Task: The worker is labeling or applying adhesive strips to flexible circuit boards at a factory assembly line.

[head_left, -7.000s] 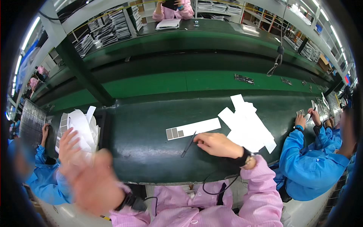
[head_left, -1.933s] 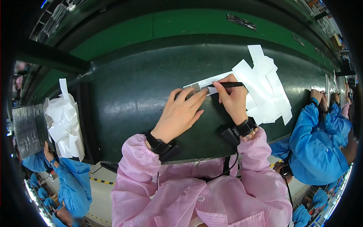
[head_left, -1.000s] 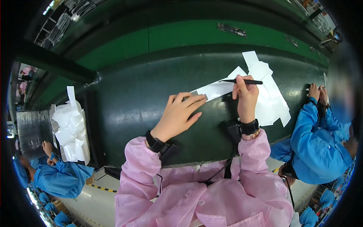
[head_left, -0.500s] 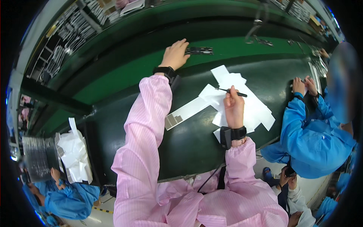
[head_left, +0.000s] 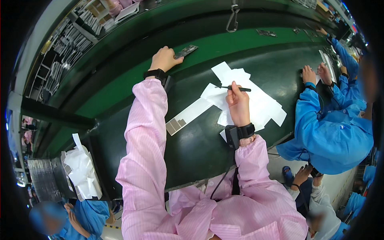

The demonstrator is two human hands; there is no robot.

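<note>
My left hand (head_left: 165, 59) reaches over the green belt. Its thumb and fingers are closed on one end of a thin dark rectangular part (head_left: 187, 51), which sits tilted; the finger undersides are hidden. Black tweezers (head_left: 240, 89) are gripped in my right hand (head_left: 239, 107), above a pile of white sheets (head_left: 256, 98). At their tip, over a sheet's end, is a small dark speck, too small to name. One long white strip (head_left: 188, 117) sticks out from the pile to the left, with grey-brown rectangular stickers (head_left: 176, 125) at its near end.
Dark flat parts (head_left: 266, 33) lie farther along the green belt (head_left: 216, 42). A metal hook (head_left: 232, 20) hangs above it. Crumpled white sheets (head_left: 82, 172) are heaped at the left. A co-worker in blue (head_left: 332, 124) works close on the right; another (head_left: 86, 218) is at lower left.
My left hand has shifted left and slightly nearer, bringing the dark part along, now turned at an angle. My right hand keeps its place over the sheets with the tweezers. The view has shifted somewhat.
</note>
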